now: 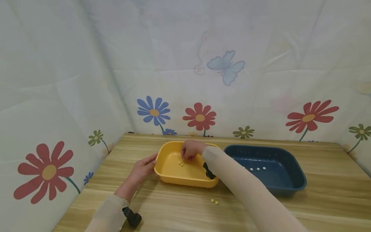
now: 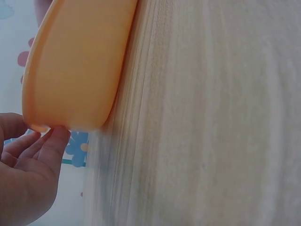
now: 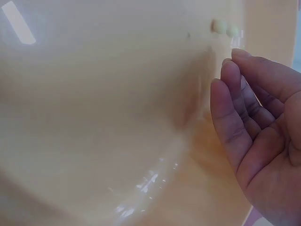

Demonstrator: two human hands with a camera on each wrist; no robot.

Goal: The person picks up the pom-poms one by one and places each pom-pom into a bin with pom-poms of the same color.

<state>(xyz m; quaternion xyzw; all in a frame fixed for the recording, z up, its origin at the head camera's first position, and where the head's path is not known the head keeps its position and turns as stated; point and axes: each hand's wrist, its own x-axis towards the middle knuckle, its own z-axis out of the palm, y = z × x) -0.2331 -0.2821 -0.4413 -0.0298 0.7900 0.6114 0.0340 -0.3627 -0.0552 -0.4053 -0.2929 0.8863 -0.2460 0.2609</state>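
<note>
My left hand (image 1: pixel 145 166) holds the left rim of a yellow plastic basin (image 1: pixel 185 181). In the left wrist view its thumb lies over the rim and its fingers (image 2: pixel 52 148) press the outside wall. Reaching over the basin, my right hand (image 1: pixel 192 150) has its fingers curled, with thumb and forefinger tips close together. Nothing shows between these fingertips (image 3: pixel 241 54) in the right wrist view. Beside them, small yellow bean-like pieces (image 1: pixel 181 163) lie on the basin floor; two pieces (image 3: pixel 225 28) appear in the right wrist view.
Two more small yellow pieces (image 1: pixel 214 201) lie on the wooden table (image 1: pixel 174 209) in front of the basin. A dark blue basin (image 1: pixel 290 190) stands to the right, with several white pieces (image 1: pixel 258 169) inside, partly behind my right sleeve. Flower-printed cloth (image 1: pixel 174 64) hangs behind and left.
</note>
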